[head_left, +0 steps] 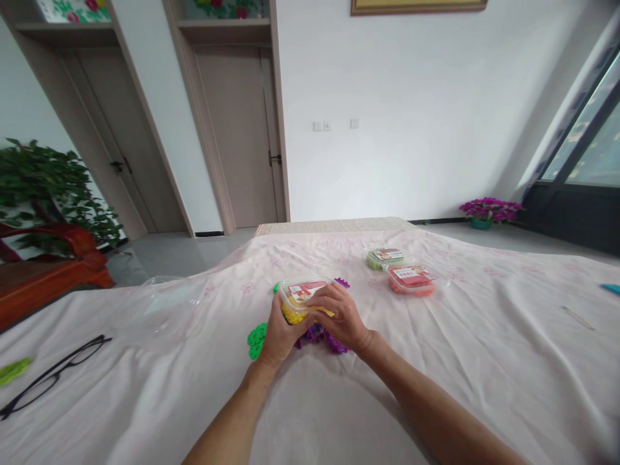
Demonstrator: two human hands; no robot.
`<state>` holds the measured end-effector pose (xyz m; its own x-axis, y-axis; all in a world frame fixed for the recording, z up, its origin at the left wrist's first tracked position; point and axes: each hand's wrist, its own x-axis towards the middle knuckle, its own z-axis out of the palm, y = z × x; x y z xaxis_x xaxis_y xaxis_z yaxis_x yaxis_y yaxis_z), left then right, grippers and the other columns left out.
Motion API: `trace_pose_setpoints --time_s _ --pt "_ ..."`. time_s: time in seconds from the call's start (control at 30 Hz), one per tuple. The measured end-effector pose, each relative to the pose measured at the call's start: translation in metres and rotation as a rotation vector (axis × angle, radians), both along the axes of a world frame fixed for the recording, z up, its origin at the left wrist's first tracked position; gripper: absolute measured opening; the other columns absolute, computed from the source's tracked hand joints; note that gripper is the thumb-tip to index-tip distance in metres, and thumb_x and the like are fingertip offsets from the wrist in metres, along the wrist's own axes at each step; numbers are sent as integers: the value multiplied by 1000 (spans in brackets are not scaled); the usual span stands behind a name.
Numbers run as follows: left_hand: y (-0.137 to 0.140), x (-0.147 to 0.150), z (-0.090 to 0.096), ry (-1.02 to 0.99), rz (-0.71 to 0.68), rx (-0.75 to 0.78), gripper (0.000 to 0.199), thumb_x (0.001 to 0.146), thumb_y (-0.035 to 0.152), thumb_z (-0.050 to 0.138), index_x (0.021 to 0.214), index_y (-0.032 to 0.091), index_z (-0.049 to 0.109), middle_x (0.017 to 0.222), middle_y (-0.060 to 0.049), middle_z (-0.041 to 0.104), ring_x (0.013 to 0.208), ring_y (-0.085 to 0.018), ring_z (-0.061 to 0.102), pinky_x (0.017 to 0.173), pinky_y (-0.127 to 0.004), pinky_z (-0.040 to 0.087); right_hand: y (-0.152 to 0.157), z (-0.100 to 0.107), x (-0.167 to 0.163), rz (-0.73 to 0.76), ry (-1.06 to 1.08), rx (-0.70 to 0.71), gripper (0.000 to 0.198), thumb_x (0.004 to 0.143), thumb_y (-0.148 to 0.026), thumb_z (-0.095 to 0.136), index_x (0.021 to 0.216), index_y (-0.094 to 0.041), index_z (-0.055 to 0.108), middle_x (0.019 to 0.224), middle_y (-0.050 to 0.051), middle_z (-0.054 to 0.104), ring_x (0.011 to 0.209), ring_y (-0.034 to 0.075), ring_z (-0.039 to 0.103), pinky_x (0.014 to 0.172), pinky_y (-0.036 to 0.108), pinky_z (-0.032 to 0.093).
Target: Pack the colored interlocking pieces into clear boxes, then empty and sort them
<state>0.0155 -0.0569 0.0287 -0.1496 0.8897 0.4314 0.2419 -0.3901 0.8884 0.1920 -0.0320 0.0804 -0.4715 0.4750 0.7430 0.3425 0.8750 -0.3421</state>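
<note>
Both my hands are wrapped around a see-through plastic container with a labelled lid and yellow pieces inside. My left hand grips its left and near side. My right hand presses on the lid's right part, its fingers bent over the edge. Beneath and beside the container lie purple plastic pieces, partly hidden by my hands. Next to my left wrist are green notched discs.
Beyond my right hand sit a lidded box of red pieces and a lidded box of green pieces. At left lie a see-through plastic box, eyeglasses and a lime-green piece. A thin pale stick rests at right.
</note>
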Motion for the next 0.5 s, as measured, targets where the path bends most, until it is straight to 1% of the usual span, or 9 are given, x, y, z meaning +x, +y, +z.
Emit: trace_pose_setpoints --time_s 0.1,0.2,0.3,0.4,0.47,0.5 --pt "0 3 -3 46 106 -5 85 63 41 83 133 17 42 116 -11 64 101 -25 65 88 -38 53 -5 -1 -3 -3 -32 26 19 92 -37 60 100 -26 72 95 7 70 89 22 59 83 39 45" --pt "2 2 -10 110 192 31 93 60 41 83 137 16 38 124 -14 59 110 -28 62 92 -40 51 -10 -2 -7 -7 -52 41 17 92 -36 59 99 -26 71 95 7 71 89 22 60 82 38 45" --pt "3 -4 -13 186 270 118 97 61 45 81 141 14 34 130 -16 54 118 -30 57 98 -41 49 -14 -3 -10 24 -46 29 16 93 -33 57 99 -25 70 96 7 70 89 21 61 82 37 46" --pt "2 -10 -9 311 357 214 94 65 46 79 141 15 34 130 -16 54 121 -31 55 101 -44 47 -17 -2 -12 20 9 -62 17 92 -34 59 102 -24 69 97 7 68 91 21 61 84 36 47" --pt "1 -11 -6 415 388 286 86 69 44 76 141 16 36 130 -16 54 121 -32 54 102 -47 46 -18 0 -14 -15 47 -164 24 91 -38 60 110 -24 67 99 7 67 91 21 61 83 35 48" --pt "0 -10 -4 466 386 327 82 72 43 74 140 17 37 131 -17 54 122 -33 53 103 -48 45 -18 0 -14 -36 59 -216 31 90 -41 61 117 -25 64 100 7 67 89 20 61 81 34 48"
